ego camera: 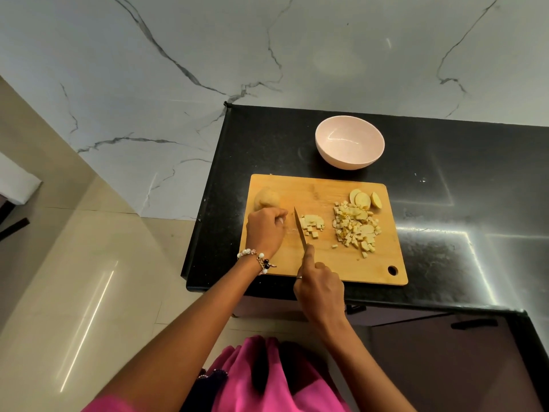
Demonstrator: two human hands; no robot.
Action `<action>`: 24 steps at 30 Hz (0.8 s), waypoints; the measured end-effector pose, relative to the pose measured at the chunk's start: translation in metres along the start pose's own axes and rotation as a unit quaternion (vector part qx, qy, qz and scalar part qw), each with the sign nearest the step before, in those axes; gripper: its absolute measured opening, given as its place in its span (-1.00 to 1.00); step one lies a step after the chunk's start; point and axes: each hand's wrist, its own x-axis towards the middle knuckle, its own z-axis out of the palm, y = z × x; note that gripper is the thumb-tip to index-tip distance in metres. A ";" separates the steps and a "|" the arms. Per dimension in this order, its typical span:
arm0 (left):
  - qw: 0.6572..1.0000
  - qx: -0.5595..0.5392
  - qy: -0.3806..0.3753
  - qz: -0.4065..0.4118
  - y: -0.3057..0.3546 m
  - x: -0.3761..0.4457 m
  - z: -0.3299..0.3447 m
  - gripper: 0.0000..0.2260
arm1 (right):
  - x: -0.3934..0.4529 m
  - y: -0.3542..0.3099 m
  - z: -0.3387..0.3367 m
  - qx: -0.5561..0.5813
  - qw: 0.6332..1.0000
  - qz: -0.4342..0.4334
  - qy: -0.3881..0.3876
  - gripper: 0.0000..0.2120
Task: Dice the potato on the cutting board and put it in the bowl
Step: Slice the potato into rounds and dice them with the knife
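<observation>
A wooden cutting board (320, 263) lies on the black counter. My right hand (319, 288) grips a knife (300, 228) whose blade points away from me, just left of a small heap of potato dice (312, 226). My left hand (266, 230) rests on the board left of the blade, fingers curled; I cannot tell whether it holds a piece. An uncut potato chunk (266, 198) sits just beyond that hand. A larger pile of dice (356, 227) and three slices (364, 199) lie at the board's right. The pale pink bowl (350, 142) stands empty behind the board.
The black counter (460, 203) extends right of the board and ends at its left edge close to the board. A marble-patterned wall rises behind. Beige floor tiles lie to the left, and dark cabinet fronts with handles sit below the counter.
</observation>
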 end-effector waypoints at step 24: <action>0.995 0.093 0.003 0.032 0.012 0.006 0.019 -0.80 | 0.010 0.076 -0.026 0.297 0.946 0.096 0.088 -0.65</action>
